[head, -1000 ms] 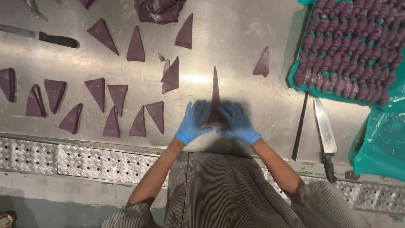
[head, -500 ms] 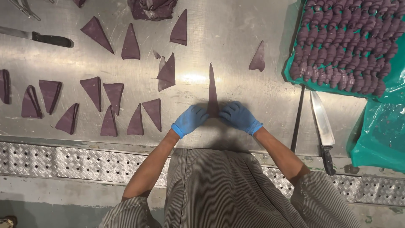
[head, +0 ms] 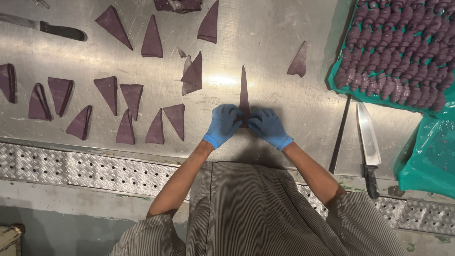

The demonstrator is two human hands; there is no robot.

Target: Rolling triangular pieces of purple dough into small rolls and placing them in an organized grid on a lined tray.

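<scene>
Both our blue-gloved left hand (head: 222, 124) and right hand (head: 268, 127) pinch the wide base of a long, narrow purple dough triangle (head: 244, 92) lying on the steel worktable (head: 265, 42), its tip pointing away from us, other purple dough triangles (head: 125, 99) spread leftward.

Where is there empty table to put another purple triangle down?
Bare steel lies between the long triangle under the left hand and right hand and the lone triangle, and on toward the knife. Left of the hands, the triangles crowd together. The green tray is packed with rolls.
</scene>
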